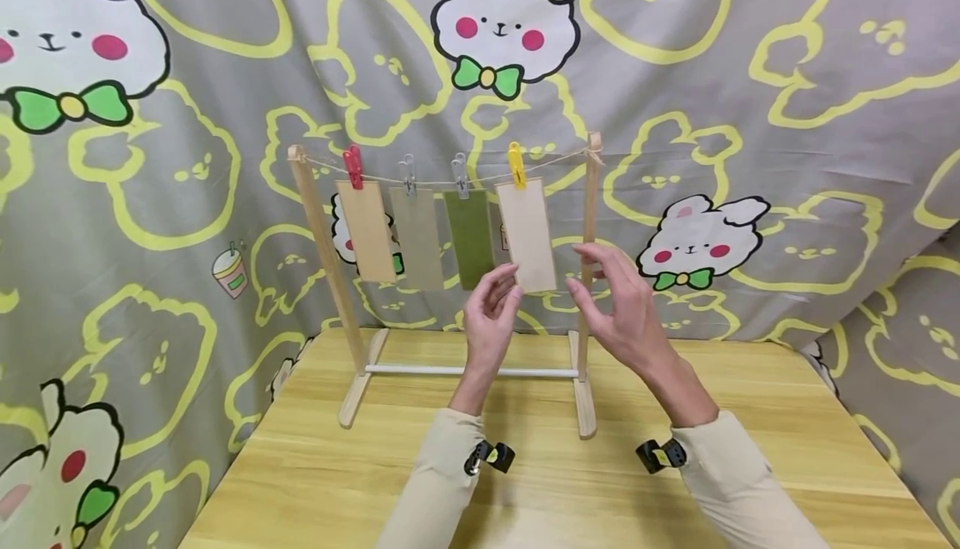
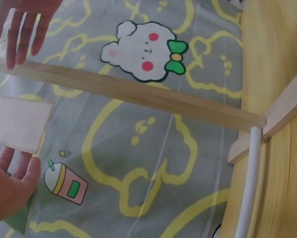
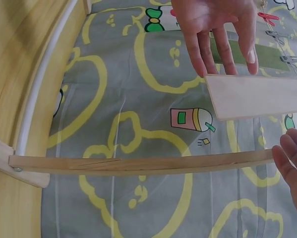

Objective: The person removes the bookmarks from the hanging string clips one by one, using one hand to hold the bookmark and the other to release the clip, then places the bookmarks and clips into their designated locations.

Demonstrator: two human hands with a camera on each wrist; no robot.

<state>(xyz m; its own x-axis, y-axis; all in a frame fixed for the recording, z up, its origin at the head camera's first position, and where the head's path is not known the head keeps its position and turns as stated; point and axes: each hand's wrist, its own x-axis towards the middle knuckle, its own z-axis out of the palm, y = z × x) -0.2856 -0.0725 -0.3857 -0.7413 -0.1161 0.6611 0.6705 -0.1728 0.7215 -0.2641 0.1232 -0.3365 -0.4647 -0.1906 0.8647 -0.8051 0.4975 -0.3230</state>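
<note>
A pale rectangular card (image 1: 528, 237) hangs from a string (image 1: 555, 162) by a yellow clip (image 1: 515, 164). Beside its lower left corner is my left hand (image 1: 487, 320), fingers loosely bent and thumb apart; whether the fingertips touch the card I cannot tell. My right hand (image 1: 624, 307) is to the right of the card, near the right post (image 1: 590, 199), with fingers spread and nothing held. Left of the pale card hang a green card (image 1: 468, 237) and a grey card (image 1: 417, 241) on grey clips, then a tan card (image 1: 367, 232) on a red clip (image 1: 354, 167).
The string runs between two wooden posts, the left post (image 1: 326, 257) standing at the far side. A white rod (image 1: 420, 370) joins their feet on the wooden table (image 1: 300, 482). Behind hangs a patterned grey curtain (image 1: 675, 132).
</note>
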